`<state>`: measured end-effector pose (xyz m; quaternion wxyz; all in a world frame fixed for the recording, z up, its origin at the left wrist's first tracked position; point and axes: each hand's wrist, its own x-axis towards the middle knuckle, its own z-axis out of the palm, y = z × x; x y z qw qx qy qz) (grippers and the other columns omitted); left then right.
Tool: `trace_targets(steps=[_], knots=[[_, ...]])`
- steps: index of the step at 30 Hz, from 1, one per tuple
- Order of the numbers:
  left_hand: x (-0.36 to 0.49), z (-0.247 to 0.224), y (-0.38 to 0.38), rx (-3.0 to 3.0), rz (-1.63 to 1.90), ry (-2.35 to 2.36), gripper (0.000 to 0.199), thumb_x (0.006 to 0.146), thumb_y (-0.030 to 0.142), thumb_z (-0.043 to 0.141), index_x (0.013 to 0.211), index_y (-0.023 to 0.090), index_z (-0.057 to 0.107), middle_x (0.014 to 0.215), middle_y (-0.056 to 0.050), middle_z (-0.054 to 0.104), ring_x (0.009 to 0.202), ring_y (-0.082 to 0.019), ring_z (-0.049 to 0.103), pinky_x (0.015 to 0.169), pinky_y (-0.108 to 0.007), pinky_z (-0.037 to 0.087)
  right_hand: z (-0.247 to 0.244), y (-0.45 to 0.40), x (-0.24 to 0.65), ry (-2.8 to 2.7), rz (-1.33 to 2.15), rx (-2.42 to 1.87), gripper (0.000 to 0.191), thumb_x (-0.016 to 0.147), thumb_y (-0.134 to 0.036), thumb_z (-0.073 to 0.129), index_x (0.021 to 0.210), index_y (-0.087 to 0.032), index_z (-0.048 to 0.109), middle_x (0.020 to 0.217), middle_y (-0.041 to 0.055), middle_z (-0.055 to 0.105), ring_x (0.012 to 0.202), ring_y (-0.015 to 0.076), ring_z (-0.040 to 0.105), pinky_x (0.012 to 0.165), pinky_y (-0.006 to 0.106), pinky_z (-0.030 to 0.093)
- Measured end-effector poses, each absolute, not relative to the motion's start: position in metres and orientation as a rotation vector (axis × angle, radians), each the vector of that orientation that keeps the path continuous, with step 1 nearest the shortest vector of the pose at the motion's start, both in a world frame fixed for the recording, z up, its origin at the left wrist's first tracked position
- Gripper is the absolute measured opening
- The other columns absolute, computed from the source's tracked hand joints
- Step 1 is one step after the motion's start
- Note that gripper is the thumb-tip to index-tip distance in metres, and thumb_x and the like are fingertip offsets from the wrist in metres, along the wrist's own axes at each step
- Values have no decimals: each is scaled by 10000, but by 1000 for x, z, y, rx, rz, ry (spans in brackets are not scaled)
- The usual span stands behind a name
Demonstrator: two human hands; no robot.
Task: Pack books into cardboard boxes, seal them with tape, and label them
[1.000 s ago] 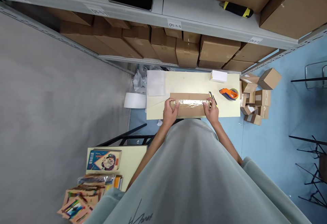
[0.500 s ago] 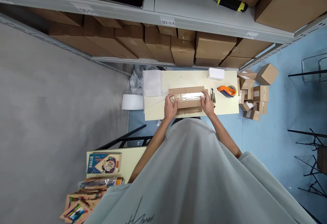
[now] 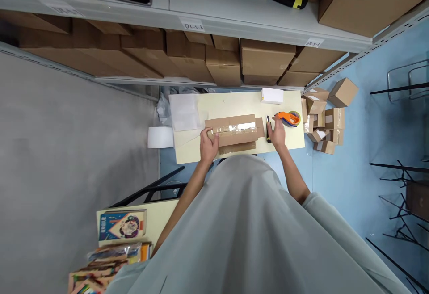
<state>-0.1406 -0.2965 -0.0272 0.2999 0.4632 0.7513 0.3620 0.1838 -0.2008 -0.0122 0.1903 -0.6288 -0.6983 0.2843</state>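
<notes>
A flat cardboard box [image 3: 233, 138] with clear tape [image 3: 239, 128] along its top lies on the cream table, an end flap [image 3: 259, 127] sticking out at its right. My left hand [image 3: 209, 145] grips the box's left end, thumb on top. Away from the box, my right hand [image 3: 278, 135] is open, thumb and fingers apart. Its fingertips reach the near end of the orange tape dispenser [image 3: 287, 117]; whether they touch it I cannot tell. Beside the thumb lies a black and yellow utility knife [image 3: 268, 129], partly covered by the hand.
A white box [image 3: 272, 95] and a white sheet stack [image 3: 183, 111] rest on the table [image 3: 231, 102]. Shelves [image 3: 214, 21] of cartons hang over its far side. Small cartons [image 3: 323, 122] are piled at right. Books [image 3: 122, 226] lie on a side table at lower left.
My right hand has let go of the box's right end and moved right to the tape dispenser. My left hand stays on the box. The whole view has shifted a little.
</notes>
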Motion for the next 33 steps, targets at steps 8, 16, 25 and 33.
trace_targets(steps=[8, 16, 25, 33], knots=[[-134, -22, -294, 1182, 944, 2057, 396, 1043, 470, 585, 1363, 250, 510, 1438, -172, 626, 1437, -330, 597, 1270, -501, 444, -40, -146, 291, -2072, 530, -2367, 497, 1025, -339, 638, 1434, -62, 587, 1464, 310, 639, 1386, 421, 554, 1219, 580, 404], [-134, -18, -294, 1180, 913, 2051, 413, 1049, 477, 572, 1383, 246, 498, 1442, -174, 636, 1423, -328, 608, 1252, -507, 464, -57, -140, 285, -2085, 478, -2462, 487, 1031, -363, 606, 1400, -46, 593, 1429, 331, 656, 1366, 414, 534, 1223, 559, 347], [-134, -17, -295, 1188, 995, 1993, 363, 1050, 433, 590, 1355, 246, 529, 1389, -168, 647, 1400, -330, 619, 1250, -508, 466, -14, -137, 272, -2069, 492, -2335, 518, 1039, -455, 625, 1393, -77, 632, 1419, 297, 705, 1313, 422, 636, 1122, 555, 506], [-135, -20, -297, 1209, 1048, 1928, 375, 1077, 471, 573, 1363, 231, 540, 1396, -181, 637, 1430, -335, 590, 1248, -508, 457, 95, -157, 195, -1749, 1001, -1742, 659, 912, -848, 696, 1075, -209, 686, 927, 91, 748, 814, 270, 685, 741, 394, 592]])
